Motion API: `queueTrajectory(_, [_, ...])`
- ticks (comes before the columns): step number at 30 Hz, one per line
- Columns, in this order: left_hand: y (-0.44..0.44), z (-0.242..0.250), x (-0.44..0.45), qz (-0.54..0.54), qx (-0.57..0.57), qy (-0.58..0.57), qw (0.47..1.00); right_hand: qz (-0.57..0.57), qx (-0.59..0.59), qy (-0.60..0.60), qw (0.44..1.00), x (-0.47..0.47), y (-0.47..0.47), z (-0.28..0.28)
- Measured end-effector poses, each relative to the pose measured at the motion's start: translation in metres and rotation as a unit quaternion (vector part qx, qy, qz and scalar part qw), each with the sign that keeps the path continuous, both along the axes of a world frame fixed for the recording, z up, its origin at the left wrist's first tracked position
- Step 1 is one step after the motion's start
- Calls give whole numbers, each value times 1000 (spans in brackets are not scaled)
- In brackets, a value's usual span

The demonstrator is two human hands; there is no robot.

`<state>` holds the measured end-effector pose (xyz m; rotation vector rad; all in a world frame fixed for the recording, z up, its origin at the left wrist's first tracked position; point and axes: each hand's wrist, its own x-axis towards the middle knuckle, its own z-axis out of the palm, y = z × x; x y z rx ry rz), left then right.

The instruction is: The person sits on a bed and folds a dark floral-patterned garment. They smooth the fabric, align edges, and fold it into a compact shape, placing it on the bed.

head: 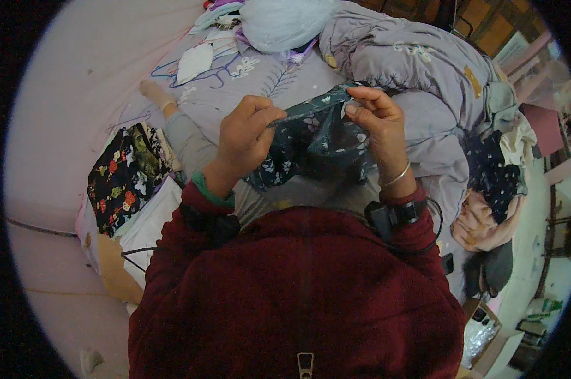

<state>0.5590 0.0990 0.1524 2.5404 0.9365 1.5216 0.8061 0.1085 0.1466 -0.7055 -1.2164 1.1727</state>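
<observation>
A dark green floral garment (314, 125) hangs between my two hands, above my lap. My left hand (248, 135) grips one end of its upper edge in a fist. At the other end, my right hand (379, 121) pinches the edge between thumb and fingers; a small white patch, perhaps a label, shows by the thumb. The cloth's upper edge runs stretched between the hands, and its lower part droops in folds. Which part of the garment this edge is, I cannot tell.
Folded floral clothes (119, 180) lie left of my leg on the bed. Ahead are clothes hangers (214, 78), a white cloth (194, 64) and a pale full plastic bag (285, 23). A bunched grey blanket (408, 57) lies at right, with clothes (491, 175) heaped along the bed's edge.
</observation>
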Motion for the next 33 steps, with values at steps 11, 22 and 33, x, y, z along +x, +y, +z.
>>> queueTrajectory(11, [3,-9,13,21,-166,58,984,89,-26,-50,994,-17,-4,6])
queueTrajectory(22, [10,-12,22,32,-273,-111,955,118,8,-181,976,-24,0,12])
queueTrajectory(33, [24,43,-51,10,-215,-294,931,-76,29,-337,938,39,15,32])
